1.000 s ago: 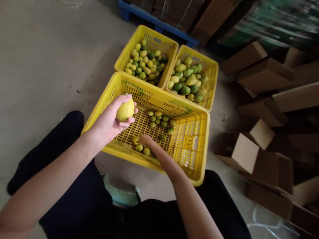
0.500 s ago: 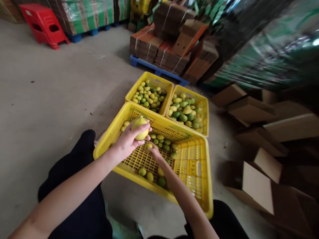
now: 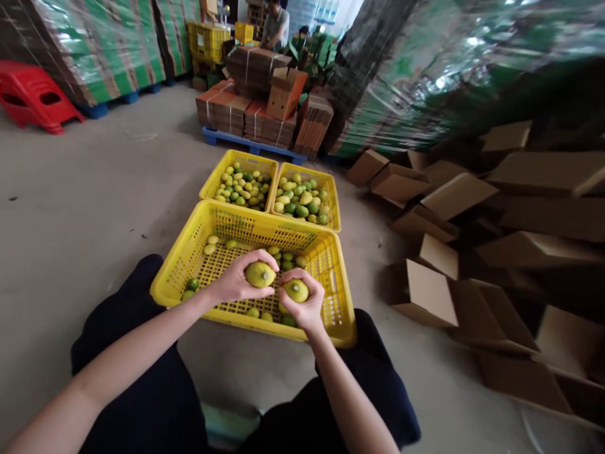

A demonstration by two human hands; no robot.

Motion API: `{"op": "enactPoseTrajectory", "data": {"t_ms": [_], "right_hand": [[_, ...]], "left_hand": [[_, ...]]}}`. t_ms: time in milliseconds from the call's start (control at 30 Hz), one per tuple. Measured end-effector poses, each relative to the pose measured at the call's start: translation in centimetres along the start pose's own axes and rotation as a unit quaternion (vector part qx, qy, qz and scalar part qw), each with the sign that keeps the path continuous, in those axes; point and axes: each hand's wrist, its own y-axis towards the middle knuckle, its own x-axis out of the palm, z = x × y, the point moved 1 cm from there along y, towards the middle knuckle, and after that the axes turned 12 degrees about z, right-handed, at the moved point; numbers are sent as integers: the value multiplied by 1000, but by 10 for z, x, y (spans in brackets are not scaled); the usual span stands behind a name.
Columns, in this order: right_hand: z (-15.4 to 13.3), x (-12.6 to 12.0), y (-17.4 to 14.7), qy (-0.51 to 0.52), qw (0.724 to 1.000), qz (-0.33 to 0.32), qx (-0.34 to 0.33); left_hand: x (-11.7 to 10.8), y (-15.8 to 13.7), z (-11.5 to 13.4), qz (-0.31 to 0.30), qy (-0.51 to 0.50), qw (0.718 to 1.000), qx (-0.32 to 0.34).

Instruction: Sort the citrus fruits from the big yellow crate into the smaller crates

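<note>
Both hands are held over a large yellow crate (image 3: pixel 347 309), each one closed around a fruit. A yellow-green fruit (image 3: pixel 258 275) is grasped by the left hand (image 3: pixel 234 280), and a slightly smaller-looking fruit (image 3: pixel 297 291) by the right hand (image 3: pixel 311 302). The two fruits are held side by side with a narrow gap between them, the left one set a little higher in the view. On each, a small pale tip is turned toward the wearer, so the long axis seems to be pointed roughly along the line of sight; the exact tilt cannot be judged. Whether the two hands are touching cannot be told.

On the crate's slatted bottom, more fruit is scattered. A back cluster (image 3: pixel 286 256) is partly hidden by the hands. Three fruits toward the far left corner (image 3: pixel 212 239) and two green fruits in the near left corner (image 3: pixel 191 284) are placed nearer the left hand than the right. Just beyond the far wall, many fruits are contained in a rear left crate (image 3: pixel 211 178) and a rear right crate (image 3: pixel 333 195).
</note>
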Motion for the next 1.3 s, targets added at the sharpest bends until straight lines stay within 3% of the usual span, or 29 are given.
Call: {"op": "enactPoseTrajectory", "data": {"t_ms": [133, 200, 300, 367, 433, 500, 533, 600, 633, 700, 767, 867, 933, 1000, 1133, 1300], "right_hand": [[-2, 0, -6, -11, 997, -9, -74], [-7, -3, -6, 5, 997, -10, -74], [-8, -4, -4, 98, 993, -8, 57], [-1, -2, -3, 214, 950, -10, 227], [10, 2, -2, 317, 853, -12, 414], [20, 7, -3, 352, 751, 2, 559], [25, 9, -4, 352, 713, 15, 607], [30, 13, -7, 348, 669, 42, 655], [32, 15, -8, 351, 661, 52, 662], [32, 19, -11, 366, 661, 61, 653], [31, 22, -13, 372, 683, 60, 626], [29, 22, -12, 368, 744, 52, 555], [27, 21, -10, 366, 784, 47, 499], [26, 19, -7, 362, 803, 43, 471], [33, 18, -1, 342, 793, 78, 499], [44, 19, 5, 316, 815, 111, 473]], "left_hand": [[4, -2, -3, -20, 23, 999, 28], [6, -2, -1, -19, 24, 999, 24], [9, -2, 3, -19, 3, 998, -52], [10, -3, 3, -19, -53, 984, -170], [11, -2, -2, -11, -143, 935, -324], [10, -2, -11, 9, -232, 844, -483], [9, -1, -16, 28, -267, 792, -548], [7, 0, -26, 81, -312, 709, -627], [6, 0, -30, 108, -326, 686, -642], [6, 0, -33, 131, -341, 672, -644], [9, 0, -31, 108, -346, 685, -631], [12, 1, -23, 94, -331, 741, -576], [13, 3, -18, 130, -316, 782, -520], [12, 4, -16, 181, -308, 804, -475], [6, 7, -19, 236, -300, 793, -475], [6, 10, -18, 170, -347, 775, -500]]}}
